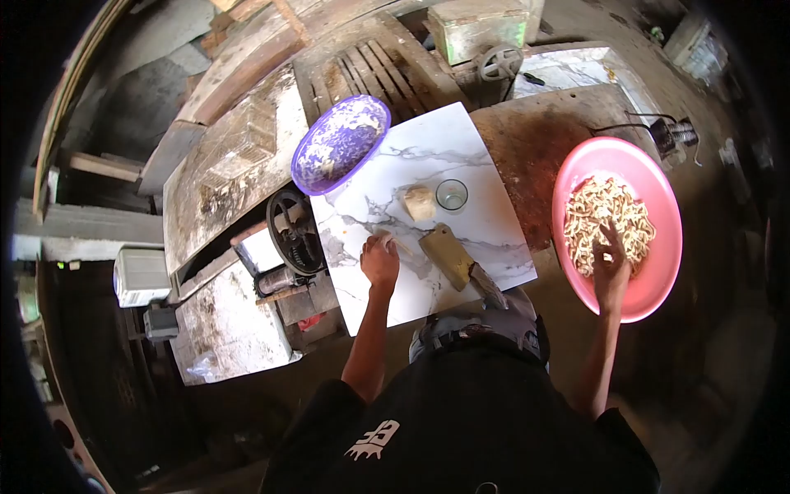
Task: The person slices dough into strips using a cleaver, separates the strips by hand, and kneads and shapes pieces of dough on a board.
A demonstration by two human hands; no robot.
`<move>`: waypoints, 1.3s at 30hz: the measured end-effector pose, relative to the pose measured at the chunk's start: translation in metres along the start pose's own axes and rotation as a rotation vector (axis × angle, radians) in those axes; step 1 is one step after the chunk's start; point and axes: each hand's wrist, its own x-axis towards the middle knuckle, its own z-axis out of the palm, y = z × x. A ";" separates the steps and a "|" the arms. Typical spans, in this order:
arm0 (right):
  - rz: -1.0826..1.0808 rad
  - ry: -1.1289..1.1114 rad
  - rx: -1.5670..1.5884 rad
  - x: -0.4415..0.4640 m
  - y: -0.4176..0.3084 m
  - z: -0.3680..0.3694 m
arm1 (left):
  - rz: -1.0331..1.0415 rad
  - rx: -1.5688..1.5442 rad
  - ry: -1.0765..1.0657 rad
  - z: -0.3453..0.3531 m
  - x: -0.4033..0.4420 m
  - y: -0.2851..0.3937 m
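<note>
My left hand (380,262) rests on the white marble-patterned board (502,214), fingers curled around something small and pale that I cannot make out. My right hand (611,265) is inside the pink basin (663,284), over a heap of pale strips that look like dough (605,206). Its thumb and fingers are bent but apart. Between my hands, a cleaver-like rectangular blade (447,255) lies on the board, its dark handle end (488,285) towards my body. Beyond it are a pale block (419,202), apparently dough, and a clear glass (452,194).
A purple basin (341,144), smeared white inside, tilts at the board's far left corner. Left of the board stands a machine with a black handwheel (295,232). A stained brown board (527,140) lies between the white board and pink basin. Behind is a slatted wooden frame (378,78).
</note>
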 end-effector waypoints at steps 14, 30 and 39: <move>-0.184 -0.833 0.137 -0.032 -0.076 0.088 | 0.094 -0.639 -0.654 -0.093 -0.033 0.123; -0.232 0.055 -0.270 0.045 -0.030 -0.023 | -0.039 0.064 0.180 0.026 -0.006 0.005; -0.179 -0.194 0.040 0.031 -0.002 0.003 | -0.339 0.132 -0.015 0.013 0.003 0.041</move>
